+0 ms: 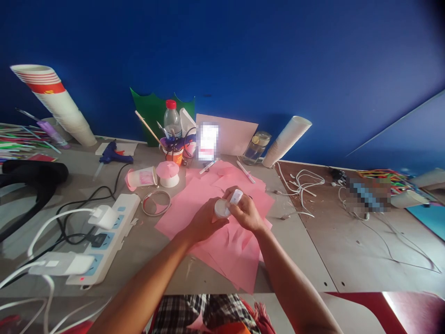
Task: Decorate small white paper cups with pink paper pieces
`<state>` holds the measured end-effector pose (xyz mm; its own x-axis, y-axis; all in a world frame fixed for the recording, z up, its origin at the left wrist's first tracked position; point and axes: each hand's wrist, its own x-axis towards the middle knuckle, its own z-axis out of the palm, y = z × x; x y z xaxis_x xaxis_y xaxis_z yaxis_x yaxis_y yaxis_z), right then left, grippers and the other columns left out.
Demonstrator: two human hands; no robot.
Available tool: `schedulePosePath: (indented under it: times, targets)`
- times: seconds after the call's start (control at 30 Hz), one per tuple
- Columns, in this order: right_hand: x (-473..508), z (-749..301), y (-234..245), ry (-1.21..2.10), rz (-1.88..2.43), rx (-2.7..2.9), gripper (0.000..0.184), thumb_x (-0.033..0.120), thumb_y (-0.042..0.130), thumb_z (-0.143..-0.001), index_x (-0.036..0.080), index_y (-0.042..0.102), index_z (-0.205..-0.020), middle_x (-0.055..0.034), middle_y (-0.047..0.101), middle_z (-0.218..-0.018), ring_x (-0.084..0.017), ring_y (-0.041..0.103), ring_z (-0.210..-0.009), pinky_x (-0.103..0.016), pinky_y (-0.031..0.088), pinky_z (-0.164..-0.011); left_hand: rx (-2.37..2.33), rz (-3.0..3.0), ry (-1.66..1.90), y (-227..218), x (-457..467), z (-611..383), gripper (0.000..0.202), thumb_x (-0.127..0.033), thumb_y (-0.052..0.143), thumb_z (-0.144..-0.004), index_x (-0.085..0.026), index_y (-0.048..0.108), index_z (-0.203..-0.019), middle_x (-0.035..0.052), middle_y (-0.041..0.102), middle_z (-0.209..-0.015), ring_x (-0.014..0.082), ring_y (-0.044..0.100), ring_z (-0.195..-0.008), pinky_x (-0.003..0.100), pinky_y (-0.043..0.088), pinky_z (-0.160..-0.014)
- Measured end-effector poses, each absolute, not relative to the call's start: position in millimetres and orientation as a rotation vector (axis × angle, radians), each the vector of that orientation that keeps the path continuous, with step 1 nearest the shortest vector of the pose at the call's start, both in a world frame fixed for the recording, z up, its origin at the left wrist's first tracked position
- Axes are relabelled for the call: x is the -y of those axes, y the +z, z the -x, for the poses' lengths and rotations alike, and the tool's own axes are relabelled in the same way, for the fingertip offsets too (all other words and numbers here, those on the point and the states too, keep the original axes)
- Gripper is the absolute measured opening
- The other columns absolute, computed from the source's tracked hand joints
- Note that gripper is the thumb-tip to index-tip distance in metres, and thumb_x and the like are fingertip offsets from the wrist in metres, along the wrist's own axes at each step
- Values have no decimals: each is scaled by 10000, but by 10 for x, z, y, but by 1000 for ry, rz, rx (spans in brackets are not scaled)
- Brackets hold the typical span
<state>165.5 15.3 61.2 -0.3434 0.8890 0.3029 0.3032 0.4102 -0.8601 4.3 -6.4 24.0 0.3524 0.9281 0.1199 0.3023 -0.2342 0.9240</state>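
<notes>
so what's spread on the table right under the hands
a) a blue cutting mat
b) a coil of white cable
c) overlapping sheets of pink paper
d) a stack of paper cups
C: the left hand, gripping a round white piece, and the right hand, gripping a small white piece, are held just above overlapping pink paper sheets on the table.

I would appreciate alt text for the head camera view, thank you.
A person's left hand holds a round white piece against a small white object in the right hand, above pink paper sheets, near a blue hot glue gun and white power strip.
</notes>
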Motion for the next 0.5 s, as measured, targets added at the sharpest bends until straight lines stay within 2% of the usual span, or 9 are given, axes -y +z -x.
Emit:
schedulePosePath:
  times: [0.17, 0.3, 0.5]
  targets:
    - [-158, -1667, 592, 880, 1041, 1753, 60, 208, 482, -773, 189, 537, -791, -46, 546, -870, -161, 513, -754, -280, 414, -628, -1112, -1722, 899, 222, 60, -48, 342, -259, 617, -766, -200, 508, -1085, 69, 597, -1072, 232, 569, -939, 379, 482, -789]
    - [-124, -1614, 601, 899, 975, 1733, 75, 253, 511, -810, 191, 551, -803, -50, 572, -893, -172, 551, -806, -300, 446, -706, -1104, -1752, 896, 257, 59, -43, 352, -248, 626, -756, -194, 507, -1083, 74, 604, -1062, 242, 577, -941, 381, 486, -786]
    - [-80, -1545, 589, 975, 973, 1723, 120, 211, 542, -788, 188, 593, -893, -50, 612, -928, -179, 588, -863, -310, 468, -769, -1036, -1787, 928, 328, 69, -48, 392, -200, 603, -773, -217, 496, -1150, 58, 608, -1139, 239, 579, -1024, 361, 479, -845]
